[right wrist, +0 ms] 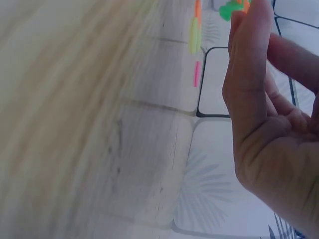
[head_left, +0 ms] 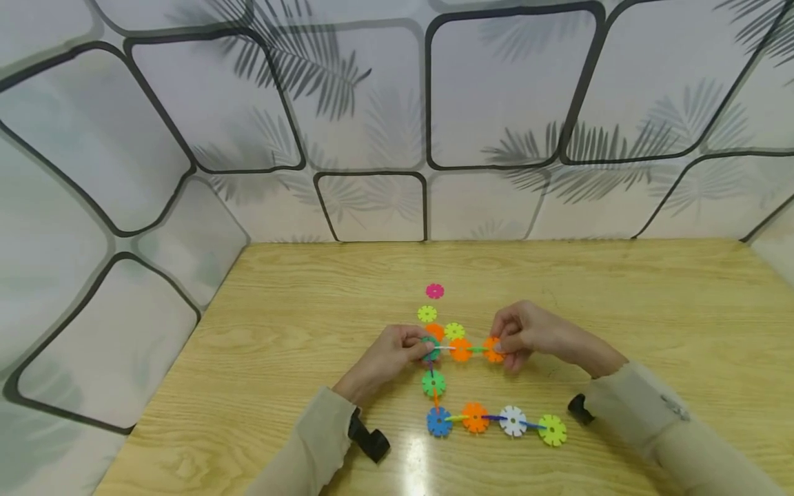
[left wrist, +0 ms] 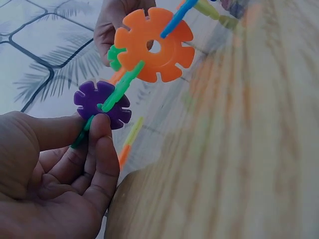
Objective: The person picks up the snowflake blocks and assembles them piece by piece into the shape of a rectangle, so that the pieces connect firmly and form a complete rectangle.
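A chain of slotted plastic snowflake discs, locked edge to face, lies bent on the table. My left hand (head_left: 397, 351) pinches the teal disc (head_left: 429, 349) at its upper corner; in the left wrist view a purple disc (left wrist: 90, 98) joins it beside the fingertips. From this corner a row runs right through an orange disc (head_left: 460, 350) to another orange disc (head_left: 493, 350), which my right hand (head_left: 524, 334) grips between thumb and fingers. Its fingers partly cover that disc. Downward, the chain passes a green disc (head_left: 433, 383) to a blue disc (head_left: 439, 421).
From the blue disc a lower row runs right through an orange disc (head_left: 475, 417) and a white disc (head_left: 513, 421) to a yellow-green disc (head_left: 552, 430). Behind the chain lie loose discs, among them a pink one (head_left: 435, 291). A patterned wall backs the wooden table (head_left: 298, 296).
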Action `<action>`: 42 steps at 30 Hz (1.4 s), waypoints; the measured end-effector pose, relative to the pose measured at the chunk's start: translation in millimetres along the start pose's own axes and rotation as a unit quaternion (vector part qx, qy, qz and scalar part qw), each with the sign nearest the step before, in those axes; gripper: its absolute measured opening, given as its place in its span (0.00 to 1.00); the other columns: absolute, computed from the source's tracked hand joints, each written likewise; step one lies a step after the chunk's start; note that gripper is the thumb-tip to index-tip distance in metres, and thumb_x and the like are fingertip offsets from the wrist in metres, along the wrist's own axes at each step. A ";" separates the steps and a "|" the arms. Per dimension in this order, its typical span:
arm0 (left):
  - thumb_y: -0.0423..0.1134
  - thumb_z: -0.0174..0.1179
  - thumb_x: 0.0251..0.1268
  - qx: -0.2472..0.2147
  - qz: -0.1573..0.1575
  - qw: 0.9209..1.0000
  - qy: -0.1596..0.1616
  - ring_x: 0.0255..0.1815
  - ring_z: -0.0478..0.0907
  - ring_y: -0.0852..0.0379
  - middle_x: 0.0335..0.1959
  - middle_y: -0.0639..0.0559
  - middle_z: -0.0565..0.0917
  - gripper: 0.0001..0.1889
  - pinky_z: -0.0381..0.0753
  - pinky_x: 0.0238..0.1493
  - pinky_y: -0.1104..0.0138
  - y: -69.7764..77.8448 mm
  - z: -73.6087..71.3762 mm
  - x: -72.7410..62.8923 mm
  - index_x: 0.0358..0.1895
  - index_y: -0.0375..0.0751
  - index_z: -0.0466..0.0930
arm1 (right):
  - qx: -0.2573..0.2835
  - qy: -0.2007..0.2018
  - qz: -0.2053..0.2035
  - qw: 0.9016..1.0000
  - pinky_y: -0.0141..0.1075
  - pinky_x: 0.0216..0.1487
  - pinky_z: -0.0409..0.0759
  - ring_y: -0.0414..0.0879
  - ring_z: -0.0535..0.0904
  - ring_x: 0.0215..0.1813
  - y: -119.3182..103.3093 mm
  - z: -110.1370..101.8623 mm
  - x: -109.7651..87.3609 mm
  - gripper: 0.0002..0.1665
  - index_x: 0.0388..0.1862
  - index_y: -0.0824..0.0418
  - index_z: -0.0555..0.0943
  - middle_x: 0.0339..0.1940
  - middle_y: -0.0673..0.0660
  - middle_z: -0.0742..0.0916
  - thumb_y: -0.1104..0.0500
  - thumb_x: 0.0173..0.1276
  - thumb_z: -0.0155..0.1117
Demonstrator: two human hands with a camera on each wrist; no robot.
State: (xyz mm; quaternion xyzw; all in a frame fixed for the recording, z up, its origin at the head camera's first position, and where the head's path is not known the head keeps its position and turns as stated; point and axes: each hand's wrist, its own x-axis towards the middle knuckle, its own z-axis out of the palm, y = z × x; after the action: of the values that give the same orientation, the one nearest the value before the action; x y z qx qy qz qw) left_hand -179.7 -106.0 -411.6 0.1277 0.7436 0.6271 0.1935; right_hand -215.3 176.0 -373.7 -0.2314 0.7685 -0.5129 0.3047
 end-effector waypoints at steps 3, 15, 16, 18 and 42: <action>0.28 0.54 0.77 0.003 0.005 1.000 -0.003 0.34 0.84 0.61 0.36 0.38 0.88 0.08 0.84 0.49 0.64 0.0 -0.6 0.6 0.44 0.24 0.81 | -0.020 -0.013 0.004 1.000 0.46 0.31 0.87 0.51 0.85 0.26 -0.7 -7.0 0.9 0.06 0.41 0.72 0.80 0.26 0.62 0.86 0.67 0.71 0.63; 0.30 0.54 0.78 0.006 -0.008 1.000 -0.005 0.37 0.84 0.60 0.38 0.40 0.89 0.09 0.84 0.47 0.65 0.4 -2.1 1.5 0.46 0.26 0.82 | -0.034 0.042 0.025 0.998 0.47 0.42 0.87 0.55 0.85 0.37 -15.2 -39.3 30.1 0.16 0.49 0.78 0.79 0.39 0.64 0.86 0.62 0.73 0.63; 0.30 0.54 0.78 0.005 -0.006 1.000 -0.006 0.37 0.84 0.60 0.38 0.40 0.89 0.09 0.84 0.47 0.65 0.1 -2.4 1.6 0.46 0.26 0.82 | -0.034 0.046 0.027 0.998 0.47 0.43 0.87 0.56 0.85 0.38 -16.6 -39.9 33.8 0.17 0.50 0.78 0.79 0.40 0.65 0.86 0.63 0.73 0.63; 0.30 0.54 0.78 0.005 -0.002 1.000 -0.008 0.36 0.84 0.61 0.37 0.40 0.89 0.09 0.84 0.47 0.65 -0.2 -2.7 1.9 0.46 0.26 0.82 | -0.037 0.052 0.031 0.997 0.47 0.43 0.87 0.56 0.85 0.39 -18.5 -40.6 40.9 0.18 0.52 0.79 0.78 0.41 0.65 0.86 0.63 0.72 0.64; 0.27 0.54 0.77 0.008 0.007 1.000 -0.014 0.34 0.84 0.62 0.37 0.36 0.88 0.08 0.85 0.46 0.65 -0.2 -2.8 1.4 0.45 0.23 0.81 | -0.087 0.067 0.073 0.991 0.46 0.44 0.87 0.55 0.83 0.39 -41.1 -23.1 104.3 0.17 0.53 0.80 0.77 0.44 0.68 0.85 0.68 0.70 0.63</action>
State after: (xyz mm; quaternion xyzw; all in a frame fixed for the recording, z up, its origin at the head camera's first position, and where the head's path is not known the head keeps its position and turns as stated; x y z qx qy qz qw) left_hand -182.2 -107.9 -411.6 0.1434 0.7451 0.6204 0.1983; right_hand -303.6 106.1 -352.9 -0.1660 0.8437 -0.4346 0.2678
